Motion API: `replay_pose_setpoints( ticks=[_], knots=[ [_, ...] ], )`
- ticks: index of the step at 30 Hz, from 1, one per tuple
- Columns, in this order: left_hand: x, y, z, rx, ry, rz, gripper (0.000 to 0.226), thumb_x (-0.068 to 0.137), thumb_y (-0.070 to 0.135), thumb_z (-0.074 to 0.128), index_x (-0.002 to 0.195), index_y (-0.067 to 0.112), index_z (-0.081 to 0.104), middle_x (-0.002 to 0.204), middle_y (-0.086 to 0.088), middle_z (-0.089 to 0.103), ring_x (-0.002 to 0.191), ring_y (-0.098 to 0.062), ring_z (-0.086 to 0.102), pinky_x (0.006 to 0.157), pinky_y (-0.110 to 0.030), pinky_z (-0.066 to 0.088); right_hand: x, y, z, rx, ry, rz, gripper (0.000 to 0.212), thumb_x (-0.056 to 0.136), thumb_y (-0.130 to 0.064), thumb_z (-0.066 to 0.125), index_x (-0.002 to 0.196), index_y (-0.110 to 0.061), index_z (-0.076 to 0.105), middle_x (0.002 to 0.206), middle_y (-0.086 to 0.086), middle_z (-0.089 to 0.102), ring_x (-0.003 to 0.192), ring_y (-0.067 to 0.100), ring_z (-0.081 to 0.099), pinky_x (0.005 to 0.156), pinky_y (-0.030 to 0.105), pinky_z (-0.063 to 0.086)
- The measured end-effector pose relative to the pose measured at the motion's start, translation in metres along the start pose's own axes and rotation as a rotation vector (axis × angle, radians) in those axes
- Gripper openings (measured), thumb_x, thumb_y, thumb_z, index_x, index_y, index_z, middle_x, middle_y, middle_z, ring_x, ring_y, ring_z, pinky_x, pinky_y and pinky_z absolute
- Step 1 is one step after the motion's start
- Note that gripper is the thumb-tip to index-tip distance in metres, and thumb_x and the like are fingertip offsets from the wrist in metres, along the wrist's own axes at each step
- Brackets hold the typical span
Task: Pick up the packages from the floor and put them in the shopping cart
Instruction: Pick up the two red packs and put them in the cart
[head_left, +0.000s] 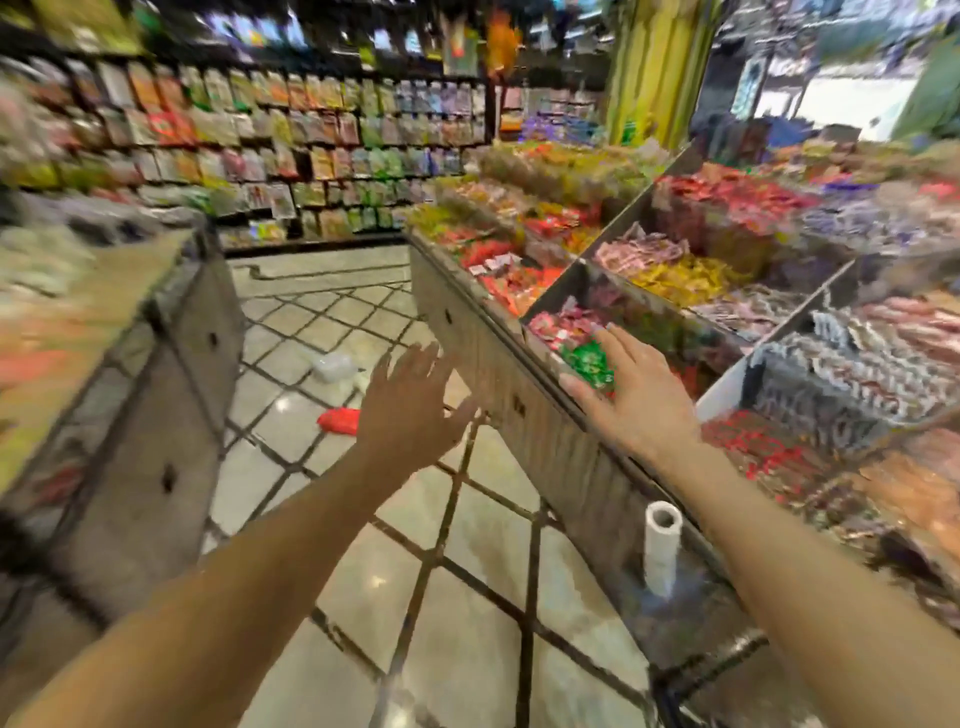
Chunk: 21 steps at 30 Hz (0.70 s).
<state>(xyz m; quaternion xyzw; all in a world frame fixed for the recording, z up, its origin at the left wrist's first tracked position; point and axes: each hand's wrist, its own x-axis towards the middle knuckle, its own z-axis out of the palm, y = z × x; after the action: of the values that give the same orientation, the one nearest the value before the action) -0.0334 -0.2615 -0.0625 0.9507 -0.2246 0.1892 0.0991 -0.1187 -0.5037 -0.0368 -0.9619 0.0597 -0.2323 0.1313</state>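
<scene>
A red package (340, 420) lies on the tiled floor ahead, just left of my left hand (410, 400). Farther along the aisle a clear plastic package (332, 366) rests on the floor. My left hand is raised over the aisle with fingers spread and nothing in it. My right hand (631, 387) reaches over the edge of the right-hand display bin, fingers apart, beside a green packet (589, 361) in the bin. No shopping cart is in view. The picture is blurred.
Display bins (519, 374) full of wrapped sweets run along the right. A counter (130, 364) stands on the left. Shelves of hanging packets (311, 156) close the aisle's far end. A white paper roll (662, 545) stands low beside the right-hand bins.
</scene>
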Motion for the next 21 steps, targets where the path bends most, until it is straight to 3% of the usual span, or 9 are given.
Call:
replay_pose_setpoints(
  ticks=[8, 11, 21],
  knots=[
    [0.014, -0.171, -0.038, 0.103, 0.080, -0.198, 0.071, 0.101, 0.062, 0.045, 0.159, 0.021, 0.043, 0.161, -0.006, 0.048, 0.151, -0.027, 0.039, 0.123, -0.052, 0.028, 0.099, -0.137, 0.067, -0.027, -0.079, -0.157, 0.076, 0.100, -0.067, 0.049, 0.163, -0.028, 0.030, 0.168, 0.002, 0.035, 0.152, 0.032, 0.034, 0.116, 0.052, 0.038],
    [0.028, -0.218, -0.030, 0.112, 0.096, -0.268, 0.070, 0.101, 0.064, 0.043, 0.157, 0.022, 0.046, 0.160, -0.004, 0.050, 0.151, -0.028, 0.040, 0.124, -0.052, 0.028, 0.138, -0.163, 0.104, -0.033, -0.067, -0.230, 0.073, 0.101, -0.064, 0.051, 0.160, -0.024, 0.037, 0.162, 0.005, 0.044, 0.148, 0.032, 0.039, 0.117, 0.046, 0.034],
    [0.154, -0.347, 0.022, 0.172, 0.062, -0.341, 0.069, 0.103, 0.064, 0.039, 0.155, 0.020, 0.047, 0.152, -0.002, 0.057, 0.142, -0.023, 0.048, 0.117, -0.047, 0.036, 0.311, -0.218, 0.253, 0.013, -0.145, -0.293, 0.081, 0.096, -0.074, 0.043, 0.165, -0.034, 0.026, 0.170, 0.004, 0.033, 0.154, 0.030, 0.032, 0.120, 0.049, 0.036]
  ],
)
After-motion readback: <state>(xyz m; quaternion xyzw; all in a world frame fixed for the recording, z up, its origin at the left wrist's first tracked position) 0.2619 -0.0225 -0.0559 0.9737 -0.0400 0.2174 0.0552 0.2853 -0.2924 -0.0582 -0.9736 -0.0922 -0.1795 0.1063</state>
